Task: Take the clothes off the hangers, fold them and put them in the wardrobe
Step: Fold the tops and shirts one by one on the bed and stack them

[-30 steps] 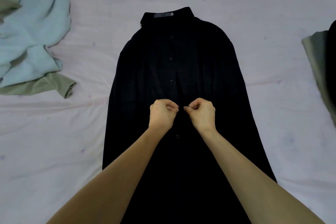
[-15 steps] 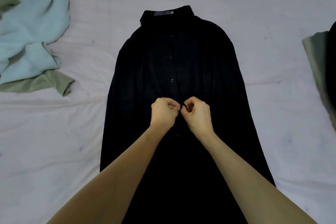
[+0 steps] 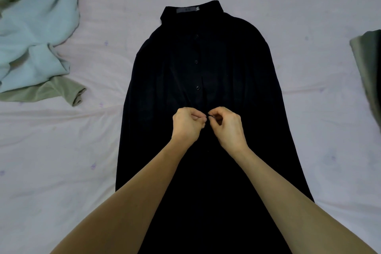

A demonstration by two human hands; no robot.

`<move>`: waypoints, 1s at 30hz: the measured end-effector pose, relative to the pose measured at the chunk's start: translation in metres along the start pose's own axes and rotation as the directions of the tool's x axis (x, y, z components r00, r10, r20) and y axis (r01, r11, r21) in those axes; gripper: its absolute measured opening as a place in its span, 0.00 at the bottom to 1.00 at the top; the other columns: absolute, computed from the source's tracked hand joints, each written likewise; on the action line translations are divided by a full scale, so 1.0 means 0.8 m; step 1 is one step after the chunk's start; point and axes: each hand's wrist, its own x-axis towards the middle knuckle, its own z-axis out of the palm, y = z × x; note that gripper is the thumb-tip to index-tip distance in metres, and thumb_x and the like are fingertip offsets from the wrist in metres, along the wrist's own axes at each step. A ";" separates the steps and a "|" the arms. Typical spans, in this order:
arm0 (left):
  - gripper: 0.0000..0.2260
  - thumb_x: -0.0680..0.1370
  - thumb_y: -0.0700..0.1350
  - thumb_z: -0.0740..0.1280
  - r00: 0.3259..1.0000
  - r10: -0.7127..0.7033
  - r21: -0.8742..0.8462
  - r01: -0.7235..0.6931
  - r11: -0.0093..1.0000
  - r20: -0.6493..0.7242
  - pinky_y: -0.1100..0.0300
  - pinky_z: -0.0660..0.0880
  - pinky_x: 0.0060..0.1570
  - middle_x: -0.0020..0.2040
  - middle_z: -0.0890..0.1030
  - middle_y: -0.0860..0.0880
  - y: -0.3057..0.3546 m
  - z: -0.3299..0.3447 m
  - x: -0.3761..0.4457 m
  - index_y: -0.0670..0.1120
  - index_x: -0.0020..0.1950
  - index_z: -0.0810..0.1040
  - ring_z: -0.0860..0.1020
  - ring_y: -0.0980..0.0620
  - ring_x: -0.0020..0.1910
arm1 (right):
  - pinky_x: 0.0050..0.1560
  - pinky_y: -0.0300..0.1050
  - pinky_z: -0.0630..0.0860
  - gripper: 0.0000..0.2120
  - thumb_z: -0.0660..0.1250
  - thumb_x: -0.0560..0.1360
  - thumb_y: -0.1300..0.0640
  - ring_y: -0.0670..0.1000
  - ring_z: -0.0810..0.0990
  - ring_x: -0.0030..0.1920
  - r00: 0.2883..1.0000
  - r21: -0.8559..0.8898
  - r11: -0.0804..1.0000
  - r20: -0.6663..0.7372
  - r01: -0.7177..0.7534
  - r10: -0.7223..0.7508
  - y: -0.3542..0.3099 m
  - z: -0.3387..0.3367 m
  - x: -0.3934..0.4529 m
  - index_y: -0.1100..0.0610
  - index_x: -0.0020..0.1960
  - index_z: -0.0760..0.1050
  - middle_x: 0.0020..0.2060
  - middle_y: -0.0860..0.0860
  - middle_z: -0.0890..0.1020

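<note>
A long black button-front shirt (image 3: 243, 72) lies flat on the pale pink bed sheet (image 3: 61, 161), collar at the far end with a grey label showing. My left hand (image 3: 186, 125) and my right hand (image 3: 227, 128) meet at the middle of its placket. Each hand pinches the black fabric edge between thumb and fingertips, knuckles almost touching. Three buttons show above my hands. No hanger is in view.
A crumpled light blue garment (image 3: 35, 33) lies at the far left over an olive green one (image 3: 53, 94). Another olive and dark garment (image 3: 369, 72) pokes in at the right edge.
My hands have drawn together at the placket; the gap between them a second ago has closed. The shirt has barely shifted.
</note>
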 end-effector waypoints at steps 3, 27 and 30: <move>0.05 0.75 0.38 0.72 1.000 -0.013 -0.032 0.013 0.999 -0.003 0.69 0.76 0.39 0.37 0.83 0.49 -0.002 -0.002 0.003 0.47 0.43 0.80 0.83 0.55 0.39 | 0.45 0.35 0.78 0.04 0.70 0.75 0.63 0.44 0.79 0.41 0.999 0.002 0.999 -0.025 0.045 -0.045 0.000 -0.001 -0.002 0.59 0.49 0.81 0.43 0.48 0.81; 0.13 0.74 0.39 0.73 0.997 0.015 0.029 -0.018 0.999 0.082 0.69 0.73 0.37 0.41 0.83 0.49 0.005 -0.014 0.022 0.47 0.53 0.71 0.82 0.56 0.41 | 0.45 0.32 0.76 0.04 0.71 0.73 0.64 0.45 0.79 0.41 1.000 0.049 0.999 0.010 0.005 -0.005 0.003 0.005 0.008 0.58 0.47 0.82 0.42 0.47 0.80; 0.14 0.74 0.39 0.73 0.994 0.005 0.040 -0.009 0.999 0.110 0.67 0.75 0.40 0.42 0.83 0.48 0.004 -0.016 0.025 0.47 0.53 0.71 0.82 0.55 0.42 | 0.46 0.29 0.75 0.06 0.74 0.72 0.62 0.44 0.79 0.43 0.995 0.126 0.991 0.093 -0.047 0.036 0.003 0.002 0.011 0.55 0.48 0.82 0.42 0.46 0.81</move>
